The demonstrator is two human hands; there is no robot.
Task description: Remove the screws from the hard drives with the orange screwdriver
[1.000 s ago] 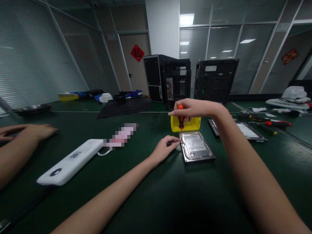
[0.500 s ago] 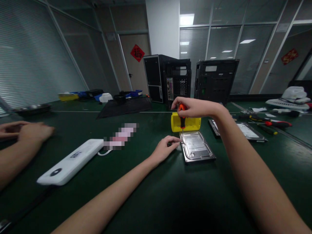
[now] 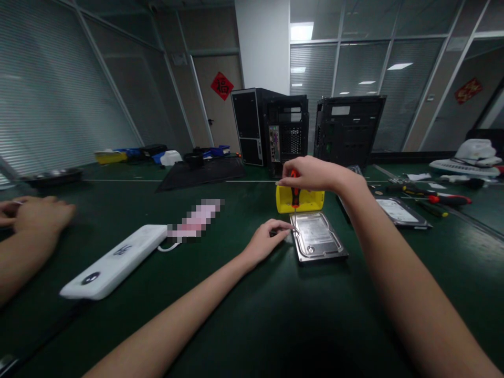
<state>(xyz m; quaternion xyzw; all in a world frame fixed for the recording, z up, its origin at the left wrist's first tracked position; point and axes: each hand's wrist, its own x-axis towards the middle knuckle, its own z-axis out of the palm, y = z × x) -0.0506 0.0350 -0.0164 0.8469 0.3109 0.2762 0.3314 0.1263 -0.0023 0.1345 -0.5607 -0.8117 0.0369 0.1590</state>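
A silver hard drive lies flat on the green table in front of me. My right hand is closed round the handle of an orange-and-black screwdriver, held upright with its shaft down at the drive's left edge. My left hand rests on the table left of the drive, thumb and forefinger gripping its edge close to the screwdriver's tip. Behind the drive, a yellow bin is partly covered by my right hand.
More hard drives lie beyond my right forearm, near pliers and a red-handled tool. Computer cases stand at the back. A white power strip lies on the left, with another person's hands beyond it.
My right hand has shifted slightly right and turned about the screwdriver's handle. My left hand and the drive stay put. The other person's hands have moved left.
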